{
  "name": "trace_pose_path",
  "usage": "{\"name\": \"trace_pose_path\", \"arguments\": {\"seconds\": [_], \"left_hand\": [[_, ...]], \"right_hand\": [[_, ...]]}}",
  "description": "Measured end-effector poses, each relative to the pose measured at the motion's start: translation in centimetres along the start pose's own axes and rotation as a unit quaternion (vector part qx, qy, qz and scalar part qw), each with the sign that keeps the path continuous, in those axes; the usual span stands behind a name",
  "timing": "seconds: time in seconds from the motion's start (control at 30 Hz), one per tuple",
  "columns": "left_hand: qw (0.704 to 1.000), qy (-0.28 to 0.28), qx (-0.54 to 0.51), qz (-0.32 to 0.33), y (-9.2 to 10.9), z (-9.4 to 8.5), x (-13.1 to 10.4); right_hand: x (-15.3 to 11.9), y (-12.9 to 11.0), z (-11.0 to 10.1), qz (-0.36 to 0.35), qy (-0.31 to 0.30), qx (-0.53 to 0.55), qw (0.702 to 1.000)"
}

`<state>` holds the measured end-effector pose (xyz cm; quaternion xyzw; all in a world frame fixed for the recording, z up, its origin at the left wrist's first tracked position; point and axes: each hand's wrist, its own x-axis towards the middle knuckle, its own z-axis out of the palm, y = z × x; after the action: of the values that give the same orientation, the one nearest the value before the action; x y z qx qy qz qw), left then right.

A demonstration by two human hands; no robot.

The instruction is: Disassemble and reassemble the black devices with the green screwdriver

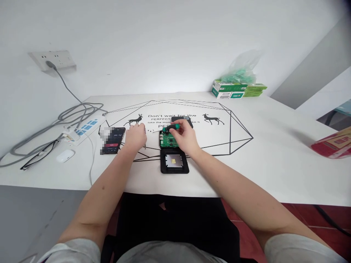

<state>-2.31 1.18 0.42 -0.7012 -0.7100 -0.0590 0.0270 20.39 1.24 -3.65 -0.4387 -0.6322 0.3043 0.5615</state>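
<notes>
Here's a white table (246, 175) against a white wall (153, 44), black deer (212, 119) and lettering (172, 115) printed across it, and the screwdriver (170, 128) is over the far edge of the green circuit board (168, 140), long axis nearly side to side, pointing left. The right hand (187, 138) has its grip pinching it; the left hand (136, 135) curls beside the phone (116, 137), its grip too hidden to tell.

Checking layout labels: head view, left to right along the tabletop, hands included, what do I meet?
Power strip, phone, left hand, green circuit board, right hand, green-and-white boxes, red package.
</notes>
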Motion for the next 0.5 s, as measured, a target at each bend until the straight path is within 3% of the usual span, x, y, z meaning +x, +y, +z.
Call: {"name": "trace_pose_path", "arguments": {"seconds": [0.2, 0.5], "left_hand": [[1.0, -0.013, 0.012, 0.013, 0.1, 0.2, 0.1], [1.0, -0.011, 0.004, 0.024, -0.1, 0.9, 0.3]], "right_hand": [[-0.1, 0.7, 1.0, 0.013, -0.042, -0.036, 0.998], [0.1, 0.8, 1.3, 0.021, -0.042, -0.031, 0.998]]}}
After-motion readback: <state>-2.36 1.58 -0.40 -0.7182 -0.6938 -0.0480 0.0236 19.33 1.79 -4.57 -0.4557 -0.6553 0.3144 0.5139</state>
